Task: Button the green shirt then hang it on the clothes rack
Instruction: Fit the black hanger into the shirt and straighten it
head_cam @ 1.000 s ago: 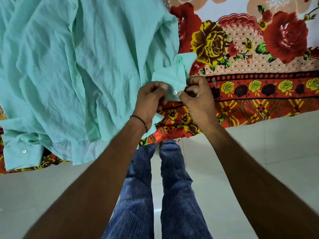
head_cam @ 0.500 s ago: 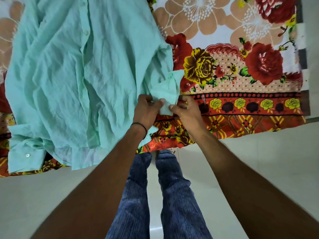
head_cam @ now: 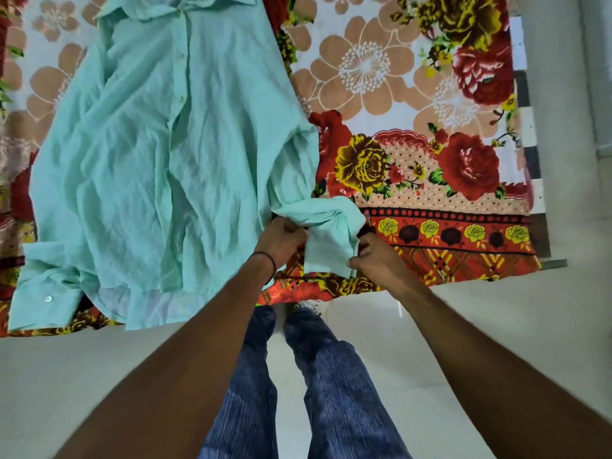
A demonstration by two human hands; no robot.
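Two hands work one cuff of the green shirt. The shirt lies flat, front up, on the bed, over the bed's left half. Its long axis runs from the bed's far side to the bed's near edge: collar points to the far side, hem hangs just over the near edge. The button placket runs along that same axis and looks closed, though its lowest part is unclear. The left hand, black band on its wrist, grips the bunched sleeve right above the cuff. The right hand pinches the cuff's right edge between thumb and fingers. The cuff hangs flat between them at the bed's near edge. The other cuff, with a white button, lies at the bed's near left corner.

Versus a second ago: hands were close together with thumbs on a cuff button; now they are spread apart, the cuff is stretched flat and no button shows there. The shirt body has not shifted on the bed.
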